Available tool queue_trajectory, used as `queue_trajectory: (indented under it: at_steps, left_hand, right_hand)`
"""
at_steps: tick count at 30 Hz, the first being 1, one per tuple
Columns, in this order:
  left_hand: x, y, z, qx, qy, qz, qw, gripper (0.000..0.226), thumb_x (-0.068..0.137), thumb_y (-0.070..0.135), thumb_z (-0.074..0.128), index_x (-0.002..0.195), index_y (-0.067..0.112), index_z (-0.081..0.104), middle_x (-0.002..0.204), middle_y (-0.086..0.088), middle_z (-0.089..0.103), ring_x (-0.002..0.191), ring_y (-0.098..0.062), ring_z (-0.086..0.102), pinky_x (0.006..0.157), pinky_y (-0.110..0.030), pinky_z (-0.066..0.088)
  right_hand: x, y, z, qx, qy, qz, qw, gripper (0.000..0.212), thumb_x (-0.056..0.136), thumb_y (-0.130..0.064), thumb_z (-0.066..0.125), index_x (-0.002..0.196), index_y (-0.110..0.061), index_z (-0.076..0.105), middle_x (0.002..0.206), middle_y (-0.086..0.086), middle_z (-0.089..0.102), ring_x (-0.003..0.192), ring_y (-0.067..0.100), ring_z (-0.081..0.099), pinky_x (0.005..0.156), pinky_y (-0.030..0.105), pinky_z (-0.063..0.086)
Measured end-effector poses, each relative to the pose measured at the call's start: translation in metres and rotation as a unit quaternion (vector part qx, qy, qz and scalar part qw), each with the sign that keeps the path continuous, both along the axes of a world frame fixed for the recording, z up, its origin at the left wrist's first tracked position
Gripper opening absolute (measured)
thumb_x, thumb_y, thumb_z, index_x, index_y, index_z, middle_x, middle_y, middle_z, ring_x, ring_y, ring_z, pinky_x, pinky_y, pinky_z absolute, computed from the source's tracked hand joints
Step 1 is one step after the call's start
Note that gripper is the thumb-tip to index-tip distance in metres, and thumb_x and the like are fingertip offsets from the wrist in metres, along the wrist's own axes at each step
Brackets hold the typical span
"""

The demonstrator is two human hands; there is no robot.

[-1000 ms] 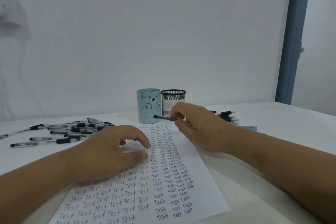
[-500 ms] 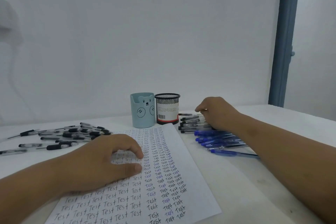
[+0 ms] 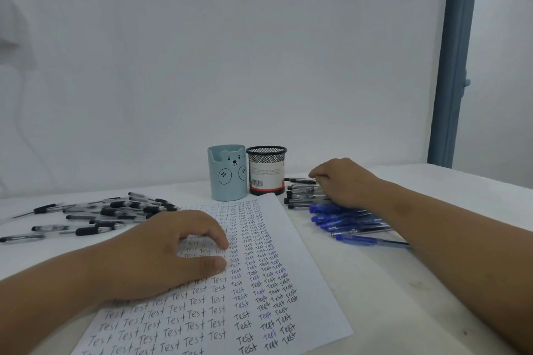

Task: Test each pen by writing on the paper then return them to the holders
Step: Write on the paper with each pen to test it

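At two o'clock, the right hand has carried its black pen onto the pile, fingertips still curled on it. Left hand presses paper, fingers arched; another test follows.

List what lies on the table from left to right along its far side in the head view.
Scattered pile of black-grip pens → pale blue bear-face plastic pen holder → black wire-mesh pen holder → stack of black pens → right hand resting on that stack.
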State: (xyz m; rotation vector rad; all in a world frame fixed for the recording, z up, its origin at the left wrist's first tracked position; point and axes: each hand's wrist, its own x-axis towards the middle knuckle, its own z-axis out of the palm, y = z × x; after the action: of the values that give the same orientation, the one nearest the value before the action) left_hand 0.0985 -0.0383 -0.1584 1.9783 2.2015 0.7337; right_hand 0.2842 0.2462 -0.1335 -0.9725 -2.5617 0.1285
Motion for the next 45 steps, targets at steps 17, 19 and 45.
queue_trajectory:
  at_steps: [17, 19, 45]
  left_hand:
    - [-0.002, 0.001, 0.0, 0.004, 0.0, -0.006, 1.0, 0.035, 0.077, 0.066, 0.065, 0.109, 0.053, 0.064, 0.124, 0.046, 0.051, 0.113, 0.027, 0.043, 0.091, -0.007, 0.033]
    - [-0.002, 0.001, -0.001, 0.003, 0.004, -0.005, 1.0, 0.036, 0.077, 0.068, 0.065, 0.11, 0.054, 0.063, 0.124, 0.048, 0.049, 0.113, 0.028, 0.041, 0.091, -0.006, 0.033]
    - [-0.106, -0.059, 0.036, -0.053, 0.04, 0.203, 0.977, 0.033, 0.066, 0.024, 0.068, 0.094, 0.042, 0.071, 0.108, 0.018, 0.064, 0.099, -0.009, 0.061, 0.089, -0.031, 0.052]
  right_hand:
    - [-0.004, 0.009, -0.007, -0.05, -0.099, 0.011, 0.994, 0.055, 0.103, -0.057, 0.024, 0.154, -0.037, 0.032, 0.161, -0.009, 0.032, 0.146, 0.023, 0.033, 0.119, 0.051, 0.022]
    - [-0.003, 0.009, -0.007, -0.046, -0.082, 0.01, 0.996, 0.055, 0.103, -0.059, 0.026, 0.153, -0.038, 0.034, 0.16, -0.006, 0.037, 0.145, 0.023, 0.034, 0.12, 0.05, 0.023]
    - [-0.051, -0.148, -0.014, 0.081, -0.075, 0.322, 0.94, 0.026, 0.099, -0.051, 0.05, 0.113, -0.035, 0.065, 0.106, -0.021, 0.06, 0.098, -0.002, 0.053, 0.091, 0.026, 0.048]
